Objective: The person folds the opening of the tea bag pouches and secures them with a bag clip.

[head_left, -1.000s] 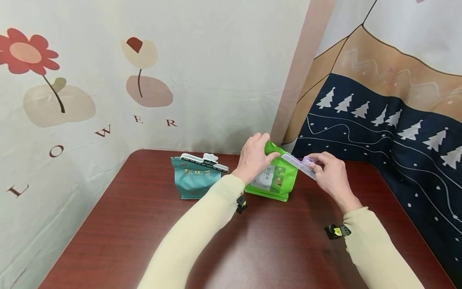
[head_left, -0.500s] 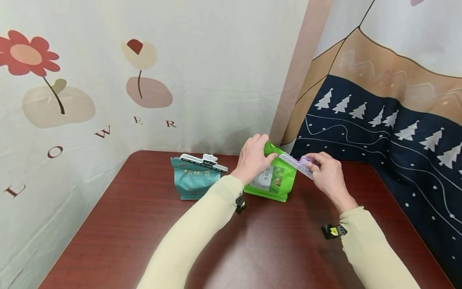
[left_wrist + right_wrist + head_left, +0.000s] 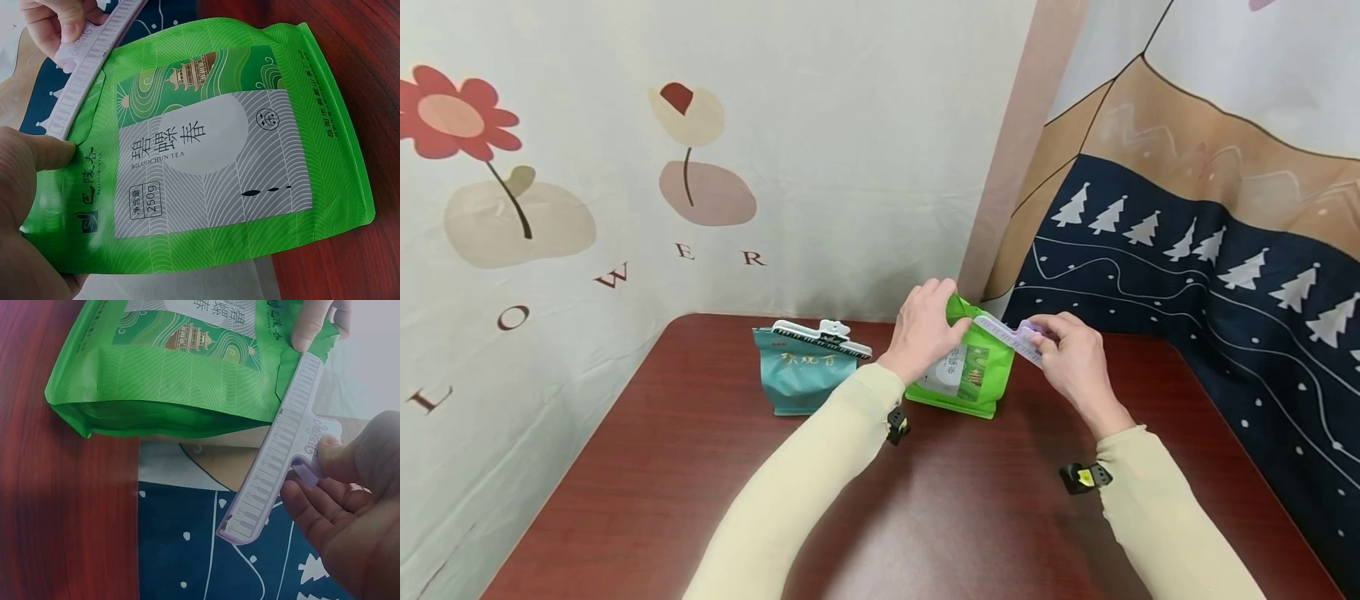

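A bright green tea bag (image 3: pixel 988 375) stands upright on the table, labelled Biluochun tea in the left wrist view. My left hand (image 3: pixel 922 327) pinches its top edge at the left, thumb (image 3: pixel 53 153) on the front. In my right hand (image 3: pixel 1072 354) is a pale purple bag clip (image 3: pixel 275 453) with a piano-key pattern, its handles pinched between thumb and fingers. The clip lies slantwise across the right part of the bag's top, one end close to my left thumb. Its other end sticks out past the bag's side. The bag's back is hidden.
Left of the green bag stands a teal bag (image 3: pixel 801 379) with a white and black clip (image 3: pixel 822 337) across its top. Both bags are near the back of the dark red wooden table (image 3: pixel 700 467). Printed cloth (image 3: pixel 850 167) hangs behind and to the right.
The clip in my right hand has slid a little to the left along the bag's top, closer to my left thumb. My left hand keeps its hold, and the teal bag stays put.
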`<control>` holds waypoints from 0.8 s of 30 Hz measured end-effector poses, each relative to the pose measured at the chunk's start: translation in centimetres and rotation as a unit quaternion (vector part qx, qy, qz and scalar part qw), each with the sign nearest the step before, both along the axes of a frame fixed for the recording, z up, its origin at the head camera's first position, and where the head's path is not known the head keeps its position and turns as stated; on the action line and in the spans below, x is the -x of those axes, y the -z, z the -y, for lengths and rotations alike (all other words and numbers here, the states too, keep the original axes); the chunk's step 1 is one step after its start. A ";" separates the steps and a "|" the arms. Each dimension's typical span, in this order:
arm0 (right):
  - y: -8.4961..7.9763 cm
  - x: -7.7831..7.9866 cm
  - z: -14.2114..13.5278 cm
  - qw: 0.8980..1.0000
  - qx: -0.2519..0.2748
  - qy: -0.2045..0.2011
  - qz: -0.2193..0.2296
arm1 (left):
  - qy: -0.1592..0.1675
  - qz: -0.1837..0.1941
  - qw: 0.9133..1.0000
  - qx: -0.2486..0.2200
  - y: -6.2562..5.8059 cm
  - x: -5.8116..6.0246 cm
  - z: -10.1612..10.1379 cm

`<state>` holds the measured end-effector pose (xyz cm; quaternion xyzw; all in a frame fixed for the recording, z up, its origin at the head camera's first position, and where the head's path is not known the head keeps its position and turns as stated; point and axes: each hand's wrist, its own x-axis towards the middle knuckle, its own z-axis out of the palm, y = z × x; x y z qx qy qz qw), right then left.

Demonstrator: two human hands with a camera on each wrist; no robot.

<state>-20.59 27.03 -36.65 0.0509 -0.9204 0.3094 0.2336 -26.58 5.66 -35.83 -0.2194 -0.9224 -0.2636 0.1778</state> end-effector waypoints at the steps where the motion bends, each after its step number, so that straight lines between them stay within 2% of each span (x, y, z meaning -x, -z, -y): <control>1: 0.0 0.0 0.0 1.000 0.001 0.001 0.001 | 0.001 0.001 1.000 -0.001 0.0 0.0 0.0; 6: -0.1 0.0 0.3 1.000 0.005 0.002 0.004 | 0.011 0.009 1.000 -0.013 -0.1 0.2 0.3; 12: -0.3 0.2 0.6 1.000 0.011 -0.002 -0.011 | 0.027 0.026 0.998 -0.051 -0.1 0.4 0.4; 24: -0.2 0.4 0.9 1.000 0.017 -0.004 -0.005 | 0.032 -0.001 0.998 -0.047 0.0 0.3 0.4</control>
